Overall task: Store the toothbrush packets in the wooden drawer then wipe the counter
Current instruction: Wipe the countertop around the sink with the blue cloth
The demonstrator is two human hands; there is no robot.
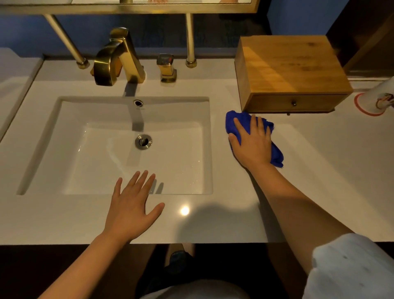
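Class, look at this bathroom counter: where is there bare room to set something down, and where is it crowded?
Bare counter lies right of the right hand and blue cloth, in front of the wooden drawer box. A bare strip runs between the sink and the near edge, beside the left hand. Crowded: behind the sink, around the faucet, and by the cup.

- The blue cloth [234, 123] is mostly covered by the right hand [252, 143]; only its edges show.
- The wooden drawer [295, 103] is closed, its contents hidden.
- A white cup [379, 100] is cut off by the right edge; its print is perhaps a figure.
- The mirror [149, 2] is cropped at the top.
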